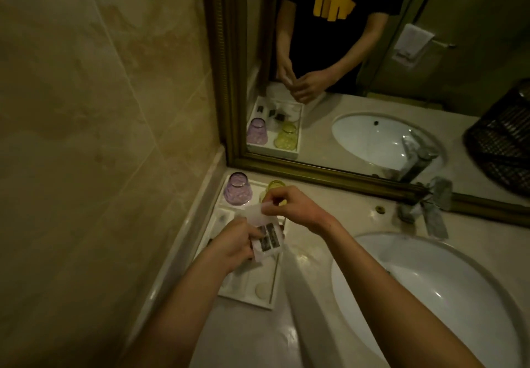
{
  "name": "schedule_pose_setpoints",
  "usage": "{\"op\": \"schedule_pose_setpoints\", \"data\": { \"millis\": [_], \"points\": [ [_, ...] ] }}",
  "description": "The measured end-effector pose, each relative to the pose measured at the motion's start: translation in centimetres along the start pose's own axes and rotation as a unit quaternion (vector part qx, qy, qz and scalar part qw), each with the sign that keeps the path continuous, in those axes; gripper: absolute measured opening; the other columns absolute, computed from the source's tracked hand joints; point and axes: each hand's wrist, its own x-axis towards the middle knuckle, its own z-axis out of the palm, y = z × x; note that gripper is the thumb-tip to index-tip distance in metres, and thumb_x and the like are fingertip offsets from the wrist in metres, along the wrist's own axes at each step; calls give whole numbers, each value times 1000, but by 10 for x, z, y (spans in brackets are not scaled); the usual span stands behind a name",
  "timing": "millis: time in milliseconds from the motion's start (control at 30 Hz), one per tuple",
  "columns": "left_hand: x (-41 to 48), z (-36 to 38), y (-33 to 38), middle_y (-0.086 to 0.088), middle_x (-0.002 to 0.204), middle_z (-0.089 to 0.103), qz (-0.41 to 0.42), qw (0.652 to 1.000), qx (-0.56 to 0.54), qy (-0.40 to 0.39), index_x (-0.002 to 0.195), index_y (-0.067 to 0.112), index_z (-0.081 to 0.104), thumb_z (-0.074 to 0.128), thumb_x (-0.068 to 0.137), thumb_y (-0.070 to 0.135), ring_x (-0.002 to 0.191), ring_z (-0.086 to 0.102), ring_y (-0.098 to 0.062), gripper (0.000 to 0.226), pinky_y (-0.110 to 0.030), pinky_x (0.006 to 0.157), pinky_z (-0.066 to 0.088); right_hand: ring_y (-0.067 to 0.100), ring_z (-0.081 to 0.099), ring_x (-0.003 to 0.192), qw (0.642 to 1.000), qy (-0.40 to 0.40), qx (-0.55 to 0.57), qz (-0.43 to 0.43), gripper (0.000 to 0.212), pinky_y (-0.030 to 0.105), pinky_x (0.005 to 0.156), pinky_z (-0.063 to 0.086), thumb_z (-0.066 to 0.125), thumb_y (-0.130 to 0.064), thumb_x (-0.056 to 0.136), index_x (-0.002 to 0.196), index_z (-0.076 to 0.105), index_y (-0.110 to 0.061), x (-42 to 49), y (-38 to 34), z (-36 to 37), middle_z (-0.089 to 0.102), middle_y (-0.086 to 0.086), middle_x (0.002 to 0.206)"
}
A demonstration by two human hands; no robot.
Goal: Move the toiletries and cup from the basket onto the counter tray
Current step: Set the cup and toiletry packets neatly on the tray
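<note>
A white compartmented tray (268, 303) lies on the counter in the corner by the wall. At its far end stand an upturned purple cup (238, 188) and a yellow cup (276, 186), the latter partly hidden by my right hand. My left hand (231, 248) holds a bunch of small white toiletry packets with dark labels (268, 241) above the tray's middle. My right hand (289, 205) pinches one white packet (256, 213) at its top edge, just above the bunch. A round pale soap (261, 290) rests in a near compartment.
A white oval sink (447, 290) fills the counter to the right, with a chrome tap (427, 204) behind it. A gold-framed mirror (315, 171) backs the counter. A dark woven basket (504, 138) appears in the mirror at far right. A marble wall stands to the left.
</note>
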Motion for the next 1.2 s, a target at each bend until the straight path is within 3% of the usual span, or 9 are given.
{"op": "schedule_pose_setpoints", "data": {
  "millis": [100, 200, 300, 433, 600, 767, 933, 1067, 1200],
  "points": [
    [12, 0, -7, -16, 90, 77, -9, 999, 38, 13, 117, 2, 61, 47, 89, -15, 83, 75, -29, 35, -43, 63, 61, 15, 63, 80, 1000, 2, 2, 18, 12, 32, 78, 52, 71, -10, 91, 91, 72, 2, -1, 10, -11, 67, 6, 85],
    [19, -3, -18, -18, 101, 75, -35, 995, 91, 25, 117, 2, 64, 48, 90, -11, 91, 73, -31, 33, -48, 79, 60, 33, 70, 91, 997, 45, -9, 57, 14, 44, 88, 56, 71, -13, 92, 96, 72, 1, 2, 28, -15, 74, 18, 96],
    [23, -8, -33, -19, 105, 75, -55, 991, 122, 25, 119, 6, 63, 47, 89, -8, 97, 73, -30, 36, -50, 91, 56, 30, 73, 91, 992, 72, -26, 105, 13, 40, 86, 58, 73, -14, 90, 96, 73, -3, 8, 49, -10, 76, 17, 97],
    [30, -12, -46, -13, 94, 76, -54, 990, 112, 60, 112, 4, 62, 45, 90, -9, 87, 75, -24, 30, -39, 82, 60, 18, 71, 77, 982, 92, -51, 157, 10, 23, 70, 56, 76, -9, 87, 95, 73, -3, 17, 74, 4, 77, 18, 95],
    [34, -16, -57, -22, 125, 62, -62, 987, 111, 102, 129, 3, 53, 57, 92, -6, 111, 64, -30, 39, -28, 75, 57, 32, 73, 90, 970, 125, -105, 181, 10, 48, 85, 59, 71, -5, 84, 94, 72, -1, 26, 95, 29, 76, 18, 95],
    [40, -21, -61, -15, 123, 55, -45, 978, 153, 131, 137, 0, 48, 56, 92, -5, 107, 56, -24, 46, -36, 96, 50, 30, 68, 85, 951, 172, -195, 170, 5, 40, 72, 55, 68, -11, 84, 89, 68, -11, 25, 102, 50, 72, 11, 90],
    [42, -23, -61, -12, 131, 54, -27, 964, 225, 138, 143, 1, 46, 60, 90, 0, 113, 56, -24, 54, -34, 101, 48, 24, 57, 74, 922, 194, -314, 116, 1, 35, 60, 50, 60, -14, 90, 91, 60, -14, 16, 108, 66, 67, 9, 88],
    [39, -23, -64, -11, 140, 56, 37, 911, 377, 165, 144, 8, 48, 59, 90, 3, 126, 54, -23, 55, -26, 102, 43, 22, 59, 84, 914, 209, -340, 68, 23, 35, 69, 52, 72, -16, 84, 105, 62, -16, 6, 111, 67, 64, 5, 102],
    [31, -24, -80, -2, 128, 65, 188, 770, 576, 198, 132, 20, 61, 52, 92, 8, 115, 61, -19, 42, -28, 96, 48, 23, 60, 95, 911, 195, -363, -4, 24, 37, 78, 48, 74, -16, 83, 103, 63, -16, -4, 113, 69, 64, 4, 109]
  ]
}}
